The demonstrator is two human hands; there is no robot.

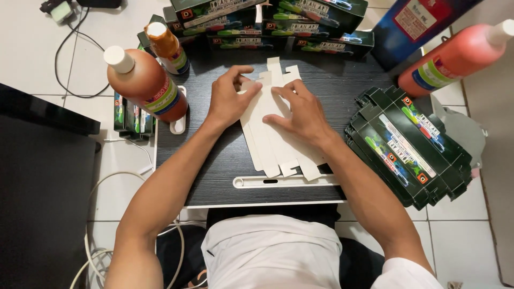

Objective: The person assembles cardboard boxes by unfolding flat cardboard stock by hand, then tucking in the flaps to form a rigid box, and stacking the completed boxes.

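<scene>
A flat, unfolded white cardboard box blank (278,144) lies printed side down on the small black table (214,160). My left hand (229,96) rests on the blank's upper left edge, thumb and fingers pinching a flap. My right hand (300,109) presses flat on the middle of the blank, fingers spread. Both forearms reach in from the bottom of the view.
A stack of flat dark green printed box blanks (409,147) sits at the table's right edge. Assembled green boxes (278,24) line the far edge. Two orange-brown squeeze bottles (145,83) stand at left, another orange bottle (455,56) at right. Cables (69,64) lie on the tiled floor.
</scene>
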